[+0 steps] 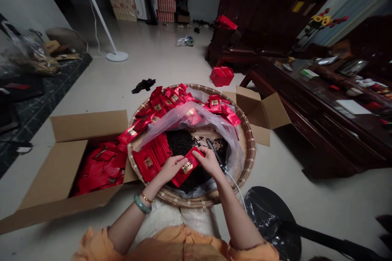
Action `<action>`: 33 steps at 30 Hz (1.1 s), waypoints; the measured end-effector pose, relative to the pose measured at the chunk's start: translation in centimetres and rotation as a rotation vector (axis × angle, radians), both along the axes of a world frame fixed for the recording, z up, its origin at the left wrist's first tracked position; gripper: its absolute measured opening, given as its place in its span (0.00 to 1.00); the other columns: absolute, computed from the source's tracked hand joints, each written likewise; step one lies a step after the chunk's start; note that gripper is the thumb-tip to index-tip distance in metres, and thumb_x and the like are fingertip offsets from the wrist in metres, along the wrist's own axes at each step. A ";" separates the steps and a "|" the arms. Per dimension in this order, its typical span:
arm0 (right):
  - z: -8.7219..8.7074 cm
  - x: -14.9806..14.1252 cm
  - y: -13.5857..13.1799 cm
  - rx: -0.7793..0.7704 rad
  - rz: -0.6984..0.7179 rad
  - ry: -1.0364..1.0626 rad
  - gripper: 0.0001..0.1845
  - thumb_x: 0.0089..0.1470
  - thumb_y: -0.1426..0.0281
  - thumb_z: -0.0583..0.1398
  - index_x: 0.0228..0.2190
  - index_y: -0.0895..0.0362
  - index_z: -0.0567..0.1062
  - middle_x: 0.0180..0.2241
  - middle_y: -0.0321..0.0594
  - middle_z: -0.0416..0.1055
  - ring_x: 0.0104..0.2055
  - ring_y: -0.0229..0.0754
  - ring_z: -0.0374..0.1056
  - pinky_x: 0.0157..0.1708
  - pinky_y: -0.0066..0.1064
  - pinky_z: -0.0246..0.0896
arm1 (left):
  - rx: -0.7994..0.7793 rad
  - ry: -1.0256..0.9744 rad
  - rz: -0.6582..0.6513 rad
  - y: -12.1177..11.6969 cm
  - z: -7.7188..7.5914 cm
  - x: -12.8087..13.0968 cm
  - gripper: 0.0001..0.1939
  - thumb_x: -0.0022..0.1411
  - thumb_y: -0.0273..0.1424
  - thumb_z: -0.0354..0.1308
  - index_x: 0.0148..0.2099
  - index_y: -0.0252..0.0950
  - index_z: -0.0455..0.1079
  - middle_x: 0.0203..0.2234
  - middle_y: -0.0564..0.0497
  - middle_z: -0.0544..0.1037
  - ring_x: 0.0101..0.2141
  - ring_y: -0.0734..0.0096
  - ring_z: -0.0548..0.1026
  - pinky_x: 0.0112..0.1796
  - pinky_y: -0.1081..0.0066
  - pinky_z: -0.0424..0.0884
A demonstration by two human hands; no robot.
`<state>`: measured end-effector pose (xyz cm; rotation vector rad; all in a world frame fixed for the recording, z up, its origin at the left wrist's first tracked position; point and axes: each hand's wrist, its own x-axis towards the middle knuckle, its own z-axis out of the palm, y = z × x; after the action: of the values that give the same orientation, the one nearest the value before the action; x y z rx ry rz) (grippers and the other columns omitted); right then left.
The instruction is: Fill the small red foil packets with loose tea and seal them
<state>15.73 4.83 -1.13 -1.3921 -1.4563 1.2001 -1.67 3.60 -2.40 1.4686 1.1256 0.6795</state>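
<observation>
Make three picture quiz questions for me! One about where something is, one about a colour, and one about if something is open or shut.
1. Where are the dark loose leaves?
A) on the floor
B) in the round woven tray
C) on the chair

2. What colour is the packet between the left hand and right hand?
A) blue
B) green
C) red

3. How is the cardboard box?
A) taped shut
B) open
C) upside down

Answers:
1. B, the leaves lie inside its rim.
2. C, red shows between the fingers.
3. B, its flaps stand apart, showing red packets.
</observation>
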 end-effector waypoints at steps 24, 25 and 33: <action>-2.2 3.3 0.0 0.190 -0.247 -0.859 0.22 0.54 0.60 0.56 0.48 0.58 0.69 0.44 0.51 0.68 0.45 0.50 0.63 0.42 0.36 0.57 | -0.590 -0.349 0.157 -0.5 1.1 0.5 0.25 0.40 0.39 0.69 0.37 0.29 0.67 0.34 0.39 0.78 0.23 0.66 0.77 0.24 0.73 0.70; -2.6 3.8 -0.2 0.142 -0.245 -0.963 0.26 0.52 0.62 0.58 0.51 0.59 0.66 0.45 0.53 0.67 0.46 0.52 0.63 0.42 0.37 0.57 | -0.585 -0.365 0.183 -0.4 0.9 0.5 0.26 0.40 0.40 0.69 0.37 0.29 0.66 0.34 0.38 0.78 0.23 0.66 0.77 0.24 0.73 0.70; -3.9 5.0 -0.3 0.029 -0.198 -0.909 0.29 0.51 0.71 0.58 0.54 0.63 0.62 0.47 0.56 0.67 0.48 0.52 0.65 0.45 0.37 0.60 | -0.527 -0.438 0.248 -0.3 0.3 0.6 0.25 0.42 0.39 0.68 0.37 0.31 0.62 0.33 0.39 0.79 0.22 0.67 0.77 0.21 0.73 0.71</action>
<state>20.70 4.57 -5.01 -2.1418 -1.8287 0.3932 -1.05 3.31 -2.06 0.6977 1.0427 0.7580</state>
